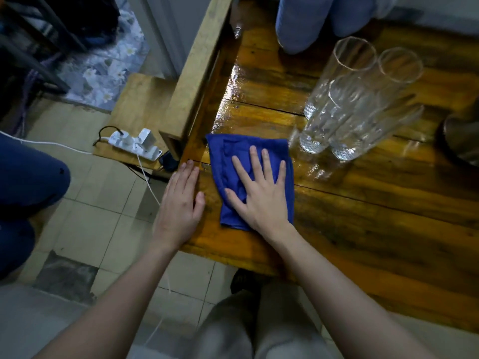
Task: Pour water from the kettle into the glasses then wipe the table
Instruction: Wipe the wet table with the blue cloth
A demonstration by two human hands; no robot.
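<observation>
A blue cloth lies flat on the wooden table near its left edge. My right hand presses flat on the cloth, fingers spread. Resting on the table's left edge beside the cloth, my left hand holds nothing. Three tall clear glasses stand close together to the right of the cloth. A metal kettle shows partly at the right border. The wood beyond the cloth shines wet.
A person's knees in blue trousers lean over the table's far side. A raised wooden rail runs along the left edge. A white power strip with cables sits on a low board over the tiled floor.
</observation>
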